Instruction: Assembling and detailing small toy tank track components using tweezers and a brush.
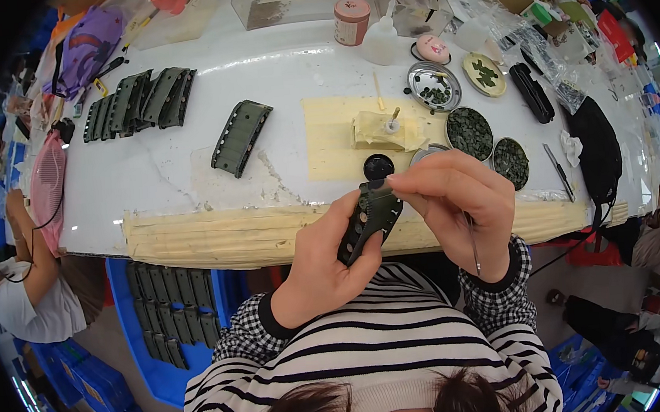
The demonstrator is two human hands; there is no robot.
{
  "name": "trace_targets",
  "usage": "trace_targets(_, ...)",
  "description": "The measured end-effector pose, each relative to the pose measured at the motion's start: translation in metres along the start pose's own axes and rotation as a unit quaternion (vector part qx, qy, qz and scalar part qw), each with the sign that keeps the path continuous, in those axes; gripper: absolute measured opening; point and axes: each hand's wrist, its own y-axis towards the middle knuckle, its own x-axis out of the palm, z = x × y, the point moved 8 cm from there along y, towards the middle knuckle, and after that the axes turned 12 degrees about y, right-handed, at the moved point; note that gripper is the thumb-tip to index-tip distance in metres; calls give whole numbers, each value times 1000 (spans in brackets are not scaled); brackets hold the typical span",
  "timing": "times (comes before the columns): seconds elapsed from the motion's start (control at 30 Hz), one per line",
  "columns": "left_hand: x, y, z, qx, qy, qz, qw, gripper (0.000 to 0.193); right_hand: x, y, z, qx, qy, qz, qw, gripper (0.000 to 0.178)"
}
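Observation:
My left hand (315, 257) is wrapped round a dark green curved plastic piece (380, 206) with a row of round holes along one side, held tilted above the table's front edge. My right hand (465, 195) is closed, its thumb and forefinger pinched at the upper end of that piece. A thin metal tool (473, 245) runs under the right fingers and sticks out below the palm. Whatever sits between the right fingertips is too small to make out. Just beyond the piece stands a small round black dish (377, 166).
A similar green piece (242, 138) lies left of centre, with a group of them (140, 102) farther left. Tins of small dark green parts (469, 133) stand on the right, near a taped block (386, 130). A blue crate (134, 322) holding more pieces is below left.

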Motion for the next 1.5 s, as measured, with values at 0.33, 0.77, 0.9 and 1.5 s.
trace_targets(0.33,-6,-1,0,12,28,47,998,45,7,6,-4,57,-4,5,998,28)
trace_targets(0.77,-6,2,7,32,85,46,995,55,9,6,0,53,11,-10,998,19)
trace_targets(0.9,-5,1,7,36,100,49,993,58,15,6,-6,-23,-12,-14,1000,21)
trace_targets(1.5,-5,3,14,50,133,35,989,66,20,-10,-12,-82,-85,-26,993,31)
